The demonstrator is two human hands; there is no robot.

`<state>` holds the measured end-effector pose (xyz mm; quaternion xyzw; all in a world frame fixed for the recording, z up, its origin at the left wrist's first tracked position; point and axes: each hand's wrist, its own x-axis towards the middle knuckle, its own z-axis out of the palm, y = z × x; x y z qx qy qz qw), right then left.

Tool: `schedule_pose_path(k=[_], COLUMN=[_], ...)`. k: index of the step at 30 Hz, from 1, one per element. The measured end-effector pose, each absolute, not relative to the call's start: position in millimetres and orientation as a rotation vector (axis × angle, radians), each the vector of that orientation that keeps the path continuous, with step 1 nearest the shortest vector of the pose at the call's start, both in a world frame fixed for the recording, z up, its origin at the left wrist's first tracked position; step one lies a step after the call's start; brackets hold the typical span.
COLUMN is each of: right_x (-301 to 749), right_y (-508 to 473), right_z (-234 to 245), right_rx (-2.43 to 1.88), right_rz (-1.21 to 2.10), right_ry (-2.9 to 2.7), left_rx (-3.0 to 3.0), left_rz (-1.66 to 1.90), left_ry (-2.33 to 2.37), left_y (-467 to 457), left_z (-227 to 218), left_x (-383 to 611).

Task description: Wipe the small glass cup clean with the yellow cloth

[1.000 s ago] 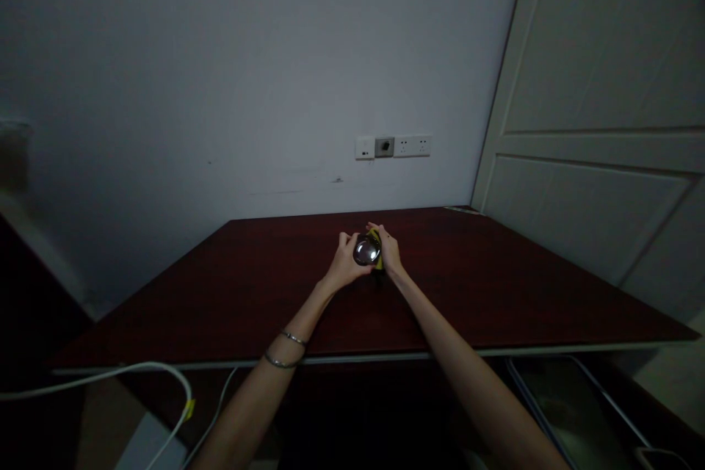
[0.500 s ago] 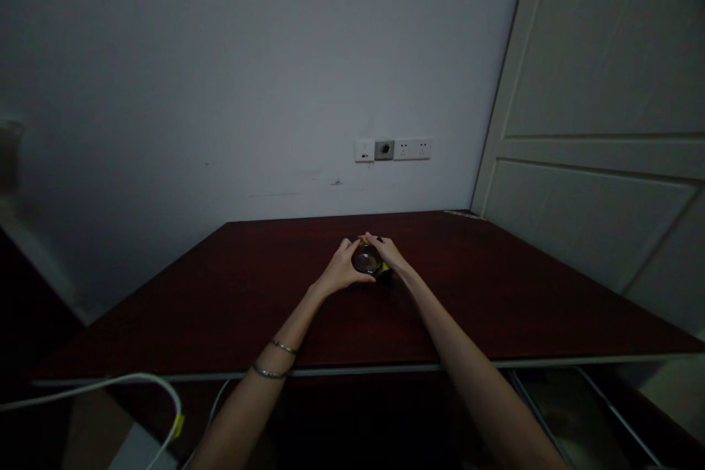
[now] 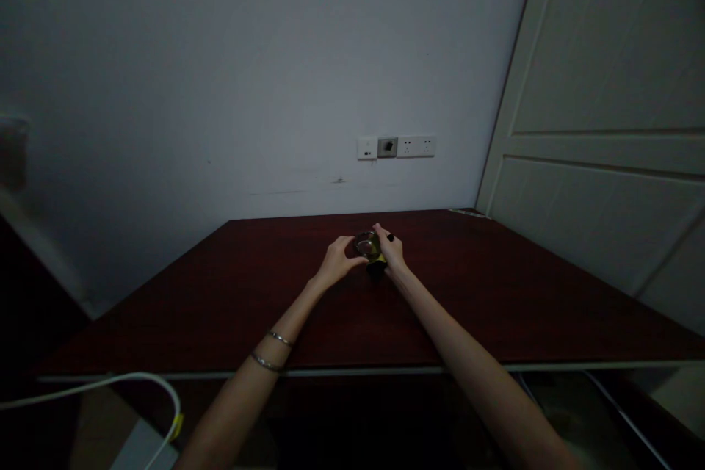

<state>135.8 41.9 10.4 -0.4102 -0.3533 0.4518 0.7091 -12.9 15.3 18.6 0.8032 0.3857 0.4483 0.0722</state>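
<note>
A small round see-through container (image 3: 366, 244), like a glass jar or bowl, is held between my two hands over the middle of the table. My left hand (image 3: 337, 258) curves around its left side, thumb on the near side and fingers on the far side. My right hand (image 3: 390, 250) grips its right side, and a dark spot like a ring shows on a finger. A yellow and black part (image 3: 377, 265) shows below the container beside my right palm. Dim light hides whether it is joined to the container. Two metal bracelets (image 3: 280, 338) circle my left forearm.
The dark red table (image 3: 220, 294) reaches back to a pale wall with sockets (image 3: 416, 146). A panelled white door (image 3: 600, 213) stands on the right, with a thin strip (image 3: 468, 213) near the table's back right corner. A white cable (image 3: 137, 376) loops at the front left edge.
Both hands and the container have shifted slightly away from me. The container appears turned, with more of the black part showing below it. My right fingers have moved from its far side to its right side.
</note>
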Motion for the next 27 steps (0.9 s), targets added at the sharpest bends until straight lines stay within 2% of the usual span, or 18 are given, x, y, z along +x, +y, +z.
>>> schedule_pose_path(k=[4, 13, 19, 27], right_x=[134, 125, 130, 149], right_y=[41, 35, 33, 30], right_z=[5, 7, 11, 18], right_rx=[-0.876, -0.673, -0.73, -0.936], right_rz=[1.032, 1.145, 1.26, 1.539], right_ry=[-0.719, -0.691, -0.788, -0.957], left_rx=[2.361, 2.002, 2.033, 2.265], left_rz=[1.349, 1.511, 1.393, 1.136], left_ry=[1.077, 1.41, 1.397, 1.11], left_y=[13, 15, 10, -2], left_z=[10, 9, 18, 16], left_x=[-1, 17, 6, -7])
